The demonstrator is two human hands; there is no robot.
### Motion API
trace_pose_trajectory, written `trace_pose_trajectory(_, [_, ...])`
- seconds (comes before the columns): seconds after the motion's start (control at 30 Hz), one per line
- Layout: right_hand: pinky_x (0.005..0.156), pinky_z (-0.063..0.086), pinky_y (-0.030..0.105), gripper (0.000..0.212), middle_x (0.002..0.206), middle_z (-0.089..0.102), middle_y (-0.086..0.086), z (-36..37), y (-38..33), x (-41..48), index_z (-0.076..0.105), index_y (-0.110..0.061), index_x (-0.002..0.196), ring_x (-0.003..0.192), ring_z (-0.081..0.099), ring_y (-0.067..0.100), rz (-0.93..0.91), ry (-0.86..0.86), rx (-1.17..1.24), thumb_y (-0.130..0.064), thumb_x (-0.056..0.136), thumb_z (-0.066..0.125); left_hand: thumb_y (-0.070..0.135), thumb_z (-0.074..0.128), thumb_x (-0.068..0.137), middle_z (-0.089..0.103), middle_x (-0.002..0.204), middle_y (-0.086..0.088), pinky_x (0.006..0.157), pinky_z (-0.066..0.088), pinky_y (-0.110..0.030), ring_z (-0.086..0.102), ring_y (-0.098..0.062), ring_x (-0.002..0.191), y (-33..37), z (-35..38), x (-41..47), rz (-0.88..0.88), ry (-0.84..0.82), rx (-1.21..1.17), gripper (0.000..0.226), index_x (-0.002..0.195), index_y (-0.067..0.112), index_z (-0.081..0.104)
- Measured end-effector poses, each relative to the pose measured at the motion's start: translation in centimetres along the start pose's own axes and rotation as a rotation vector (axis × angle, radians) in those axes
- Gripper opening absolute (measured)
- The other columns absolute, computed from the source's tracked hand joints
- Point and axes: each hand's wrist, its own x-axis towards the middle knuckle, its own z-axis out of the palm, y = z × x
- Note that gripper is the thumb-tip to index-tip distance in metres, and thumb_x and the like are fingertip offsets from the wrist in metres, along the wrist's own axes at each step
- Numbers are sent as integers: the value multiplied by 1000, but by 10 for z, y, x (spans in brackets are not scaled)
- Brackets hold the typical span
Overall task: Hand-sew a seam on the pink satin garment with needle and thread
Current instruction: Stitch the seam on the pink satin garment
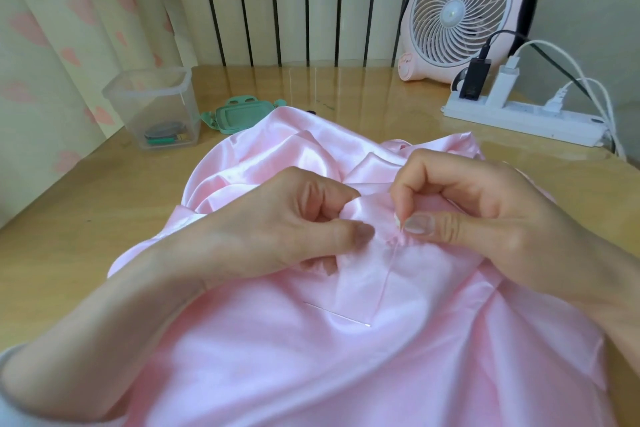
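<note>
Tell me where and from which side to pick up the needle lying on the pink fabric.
Pinch the needle at mid-shaft, coming straight down from above with thumb and forefinger across it. It lies flat and slanted on the pink satin garment, so a sideways approach would likely just push it along. Which end is the point is unclear, so keep off both ends.

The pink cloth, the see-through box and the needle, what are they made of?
The pink cloth looks like satin, smooth and shiny: light gleams on its folds. The see-through box looks like plastic, slightly cloudy: you can see small things inside through its wall. The needle, lying on the cloth, looks like metal: thin, straight and silvery.
</note>
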Motion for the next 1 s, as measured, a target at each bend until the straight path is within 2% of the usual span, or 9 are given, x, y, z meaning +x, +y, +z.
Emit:
trace_pose_trajectory(0.1, [67,42,6,6,70,56,-15,1,1,1,54,-9,78,67,54,-3,19,8,24,-4,80,56,32,67,70,46,59,-6,52,38,-14,42,-8,51,1,1,-1,3,-31,-16,34,66,0,57])
trace_pose_trajectory(0.2, [65,41,6,6,70,55,-16,2,2,1,54,-10,78,66,53,-3,46,1,45,-4,80,56,31,68,70,45,63,-11,58,37,-26,40,-19,60,2,3,-1,10,-45,14,30,62,5,55])
trace_pose_trajectory(0.33, [65,40,6,6,68,55,-16,2,3,1,54,-11,78,65,52,-4,67,3,26,-5,80,56,26,72,71,49,55,0,50,38,-10,42,-4,48,1,2,0,-6,-30,-3,27,63,3,60])
trace_pose_trajectory(0.47, [63,39,6,7,67,55,-17,1,4,2,54,-13,77,64,50,-4,74,13,11,-7,80,56,33,65,71,57,56,4,48,37,-11,46,-1,46,-3,-1,0,-25,-33,-33,37,73,-4,63])
trace_pose_trajectory(0.63, [61,39,5,7,66,58,-15,-4,3,1,56,-10,80,63,52,-4,61,38,2,-6,77,61,21,61,78,57,54,4,49,40,-13,48,-2,47,-3,-1,0,-30,2,2,19,64,11,69])
trace_pose_trajectory(0.7, [59,41,10,17,70,62,2,-15,1,-1,62,-10,86,67,55,4,87,55,25,-9,71,69,23,57,76,54,55,0,49,40,-14,47,-3,47,-6,-5,0,-24,55,45,27,70,-2,64])
trace_pose_trajectory(0.77, [56,43,20,33,77,62,21,-31,1,-4,66,-17,93,68,55,19,173,27,55,-19,62,79,28,63,75,55,59,-3,51,42,-16,49,-6,50,-9,-13,0,2,71,81,33,73,-5,62])
trace_pose_trajectory(0.87, [59,52,26,44,82,66,22,-52,4,-8,68,-18,98,70,61,23,290,-25,33,-16,57,84,31,68,78,58,67,-15,57,45,-25,52,-15,60,-20,-34,0,5,79,134,38,81,-7,63])
trace_pose_trajectory(1.0, [47,48,17,43,77,70,16,-64,2,-11,70,-9,92,60,64,15,412,23,31,9,54,78,-4,62,89,56,77,-37,65,41,-45,50,-27,69,-34,-64,1,-83,121,222,8,87,-12,61])
